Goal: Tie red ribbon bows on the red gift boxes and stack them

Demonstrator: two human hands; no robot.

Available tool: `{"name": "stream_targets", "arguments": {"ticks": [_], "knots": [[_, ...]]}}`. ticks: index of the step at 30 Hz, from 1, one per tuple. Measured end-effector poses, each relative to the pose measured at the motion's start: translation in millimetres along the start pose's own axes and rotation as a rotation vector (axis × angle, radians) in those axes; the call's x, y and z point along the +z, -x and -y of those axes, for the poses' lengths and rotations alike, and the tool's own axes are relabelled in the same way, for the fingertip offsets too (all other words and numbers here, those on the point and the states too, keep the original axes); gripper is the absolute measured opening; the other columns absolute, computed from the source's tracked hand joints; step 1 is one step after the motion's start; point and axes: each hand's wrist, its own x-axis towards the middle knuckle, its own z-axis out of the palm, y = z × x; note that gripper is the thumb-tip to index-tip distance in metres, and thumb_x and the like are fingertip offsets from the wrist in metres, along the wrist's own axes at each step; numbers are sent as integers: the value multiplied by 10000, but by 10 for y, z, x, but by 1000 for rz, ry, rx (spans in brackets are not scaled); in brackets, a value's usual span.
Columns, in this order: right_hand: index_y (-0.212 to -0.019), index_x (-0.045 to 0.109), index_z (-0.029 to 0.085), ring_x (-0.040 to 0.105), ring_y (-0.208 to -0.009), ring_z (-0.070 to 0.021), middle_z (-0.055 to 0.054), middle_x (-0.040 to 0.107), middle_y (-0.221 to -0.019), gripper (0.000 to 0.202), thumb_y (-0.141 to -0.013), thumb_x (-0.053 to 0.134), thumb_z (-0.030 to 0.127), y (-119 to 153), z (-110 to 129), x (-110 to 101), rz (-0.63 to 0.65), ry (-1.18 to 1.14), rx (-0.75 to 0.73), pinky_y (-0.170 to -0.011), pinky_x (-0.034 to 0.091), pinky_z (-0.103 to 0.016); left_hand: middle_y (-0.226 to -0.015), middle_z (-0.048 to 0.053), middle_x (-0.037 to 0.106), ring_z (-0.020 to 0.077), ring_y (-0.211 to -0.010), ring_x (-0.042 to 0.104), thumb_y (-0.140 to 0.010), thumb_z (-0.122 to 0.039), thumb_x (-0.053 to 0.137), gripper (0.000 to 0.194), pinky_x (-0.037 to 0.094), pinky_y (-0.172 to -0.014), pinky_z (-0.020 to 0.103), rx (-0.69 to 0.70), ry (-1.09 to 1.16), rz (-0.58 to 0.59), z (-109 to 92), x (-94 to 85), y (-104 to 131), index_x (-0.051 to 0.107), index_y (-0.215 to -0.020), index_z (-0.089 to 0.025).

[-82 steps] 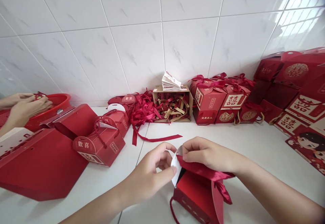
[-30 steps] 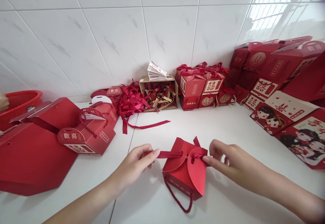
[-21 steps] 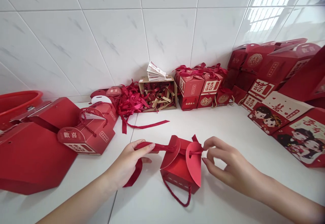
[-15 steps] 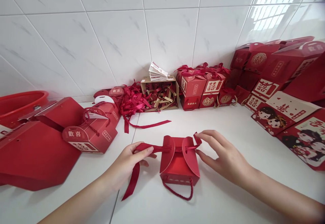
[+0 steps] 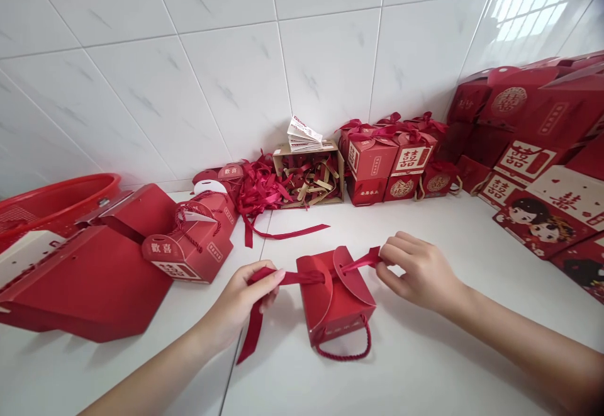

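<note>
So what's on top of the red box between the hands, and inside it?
On the red box: two curved flaps, red ribbon threaded through; left hand holds one side, right hand the other. Inside can't be seen: the closed top covers it.

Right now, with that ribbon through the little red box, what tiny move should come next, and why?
Maybe pull a little more ribbon toward the right hand, because it looks uneven: a long tail hangs below the left hand, but only a short piece shows between the box and right hand.
</note>
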Motion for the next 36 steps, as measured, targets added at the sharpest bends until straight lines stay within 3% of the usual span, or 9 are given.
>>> {"name": "stream_targets", "arguments": {"ticks": [3, 6, 14, 19, 23, 26, 28, 32, 36], "knots": [[-619, 462, 169, 380, -576, -131, -15, 497, -576, 197, -807, 483, 118, 82, -112, -70, -19, 77, -16, -551, 295, -257, -545, -54, 321, 95, -528, 251, -832, -430, 595, 409, 228, -515, 246, 25, -4, 9, -14, -37, -36, 390, -580, -181], [-606, 456, 169, 372, -581, -134, -12, 478, -567, 214, -810, 489, 114, 174, -143, -65, -5, 127, -33, -541, 278, -258, -576, -56, 259, 102, -553, 216, -816, -440, 602, 430, 188, -525, 254, 5, -87, -2, -2, -31, -48, 351, -577, -184], [-632, 490, 156, 415, -674, -150, -55, 519, -717, 212, -836, 477, 100, 336, -31, 134, 47, 12, -75, -563, 325, -257, -624, -33, 345, 121, -604, 290, -797, -527, 572, 405, 220, -551, 252, -80, -230, 40, 62, -8, 39, 471, -615, -180], [-608, 369, 160, 524, -834, -168, -82, 554, -1029, 213, -773, 467, 69, 211, -45, 46, 179, -482, 240, -642, 400, -272, -631, -45, 354, 96, -571, 238, -811, -484, 609, 325, 170, -527, 252, -123, -124, 60, 47, -85, 107, 567, -719, -175], [-680, 303, 185, 503, -787, -147, -25, 518, -828, 246, -773, 516, 105, 54, -49, -75, 389, -1028, 552, -681, 393, -274, -547, -64, 257, 97, -544, 182, -820, -487, 610, 345, 140, -524, 271, -124, -25, 63, 15, -150, 130, 563, -686, -173], [-862, 402, 193, 455, -708, -117, 3, 468, -792, 177, -854, 566, 262, -26, -25, -119, 451, -1311, 625, -640, 379, -253, -537, -65, 273, 93, -532, 178, -814, -483, 624, 365, 138, -524, 277, -132, 22, 73, -17, -152, 136, 522, -647, -175], [-943, 475, 180, 431, -698, -111, -2, 469, -788, 210, -885, 563, 362, -53, -6, -133, 468, -1307, 619, -629, 363, -245, -539, -64, 285, 93, -529, 183, -807, -480, 634, 387, 141, -525, 279, -132, 32, 76, -44, -140, 142, 481, -619, -178], [-831, 540, 168, 375, -610, -99, 6, 449, -692, 226, -889, 577, 384, -61, -25, -156, 433, -1052, 538, -549, 316, -233, -543, -61, 300, 93, -530, 197, -795, -502, 636, 455, 142, -530, 281, -132, 16, 63, -107, -130, 150, 408, -570, -179], [-812, 513, 176, 419, -704, -127, -19, 507, -755, 85, -889, 546, 161, -41, -146, -154, 223, -580, 71, -619, 354, -247, -568, -58, 311, 87, -530, 193, -770, -515, 649, 474, 135, -526, 276, -167, -7, 35, -129, -143, 136, 398, -557, -175]]}}
